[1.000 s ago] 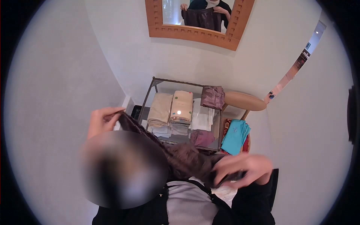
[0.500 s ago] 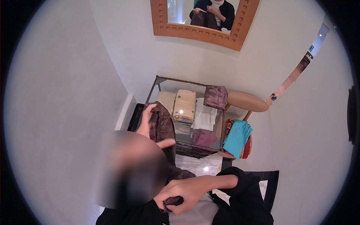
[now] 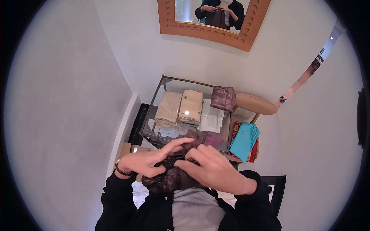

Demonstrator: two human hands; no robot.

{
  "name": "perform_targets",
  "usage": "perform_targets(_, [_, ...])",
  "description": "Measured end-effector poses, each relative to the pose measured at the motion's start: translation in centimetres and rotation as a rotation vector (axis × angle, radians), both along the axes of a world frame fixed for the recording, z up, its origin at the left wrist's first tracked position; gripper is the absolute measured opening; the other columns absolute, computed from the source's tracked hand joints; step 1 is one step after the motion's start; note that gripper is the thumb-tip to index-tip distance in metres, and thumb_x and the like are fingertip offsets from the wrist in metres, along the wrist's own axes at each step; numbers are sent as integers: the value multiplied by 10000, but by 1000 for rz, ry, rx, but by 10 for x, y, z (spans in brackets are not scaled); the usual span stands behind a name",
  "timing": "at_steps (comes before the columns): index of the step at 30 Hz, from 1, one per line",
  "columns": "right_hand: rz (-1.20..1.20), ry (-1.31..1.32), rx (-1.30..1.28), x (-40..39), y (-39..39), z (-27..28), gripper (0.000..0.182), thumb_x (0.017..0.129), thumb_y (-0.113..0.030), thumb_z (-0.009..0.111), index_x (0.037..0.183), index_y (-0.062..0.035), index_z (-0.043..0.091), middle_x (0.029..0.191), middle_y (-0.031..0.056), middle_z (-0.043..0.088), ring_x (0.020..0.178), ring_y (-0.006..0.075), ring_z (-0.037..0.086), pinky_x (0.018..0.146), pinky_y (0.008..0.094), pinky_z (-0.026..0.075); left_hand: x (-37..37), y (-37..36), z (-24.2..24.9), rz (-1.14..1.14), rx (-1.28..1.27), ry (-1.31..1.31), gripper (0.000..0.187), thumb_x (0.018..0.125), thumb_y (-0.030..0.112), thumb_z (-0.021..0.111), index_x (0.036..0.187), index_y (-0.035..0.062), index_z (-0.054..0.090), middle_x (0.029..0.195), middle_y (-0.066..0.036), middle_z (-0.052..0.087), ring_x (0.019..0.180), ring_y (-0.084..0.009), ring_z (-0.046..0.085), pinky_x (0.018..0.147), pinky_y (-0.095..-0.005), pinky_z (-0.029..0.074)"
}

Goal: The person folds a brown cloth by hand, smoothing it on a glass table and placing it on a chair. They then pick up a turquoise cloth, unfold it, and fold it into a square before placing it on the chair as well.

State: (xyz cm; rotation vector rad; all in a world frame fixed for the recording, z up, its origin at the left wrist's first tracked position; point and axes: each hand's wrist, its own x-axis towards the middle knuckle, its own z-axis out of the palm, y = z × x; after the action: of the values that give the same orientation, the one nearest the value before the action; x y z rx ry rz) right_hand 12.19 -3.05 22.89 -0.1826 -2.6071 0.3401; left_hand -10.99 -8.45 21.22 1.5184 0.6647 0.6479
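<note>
A dark brown, shiny garment with a gathered edge is bunched up in front of my chest. My left hand grips it from the left, the fingers reaching over the far side and the thumb pressed into the folds. From the right, my right hand holds the gathered part with curled fingers and thumb. Both hands are close together, and the lower part of the cloth is hidden from above. In the wall mirror, the garment is seen hanging down from the two hands.
Beyond my hands stands a glass-topped table with folded beige cloth, a dotted cream cloth, white cloth and a folded purple garment. To its right, a chair carries turquoise cloth. A wall rises at left.
My left hand has come down and right with its part of the garment. My right hand has moved up and forward, bringing the hands together on the cloth. The blurred patch is gone.
</note>
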Motion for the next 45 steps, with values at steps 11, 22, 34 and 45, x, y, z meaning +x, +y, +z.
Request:
perform_targets(11, [-127, 145, -2, -3, 7, -26, 309, 739, -63, 725, 1043, -93, 676, 1025, 79, 537, 932, 263, 510, 813, 373, 442, 6, 2, 2, 80, 156, 235, 903, 662, -95, 380, 1506, 2, 75, 1403, -242, 419, 1331, -349, 421, 1122, -365, 259])
perform_targets(22, [-169, 234, -86, -9, 16, -44, 412, 761, -127, 726, 1156, -96, 614, 1169, 102, 523, 1081, 302, 484, 896, 425, 416, 8, 10, -2, 137, 259, 332, 844, 696, -75, 413, 1477, 22, 107, 1222, -291, 537, 1140, -440, 543, 980, -437, 412])
perform_targets(34, [-290, 111, -266, 5, 31, -46, 290, 807, -66, 708, 1050, -50, 551, 913, 118, 518, 850, 321, 503, 774, 391, 414, -1, 13, 16, 288, 287, 488, 607, 671, -88, 416, 1270, 12, 398, 1170, -192, 532, 1002, -350, 566, 928, -378, 440])
perform_targets(45, [-144, 36, -729, 32, 57, -37, 238, 910, -61, 620, 1099, -34, 478, 970, 133, 562, 854, 301, 536, 810, 326, 456, 10, -17, 22, 588, 865, 941, 264, 719, -48, 593, 964, 46, 625, 1156, -103, 561, 918, -298, 570, 791, -386, 478])
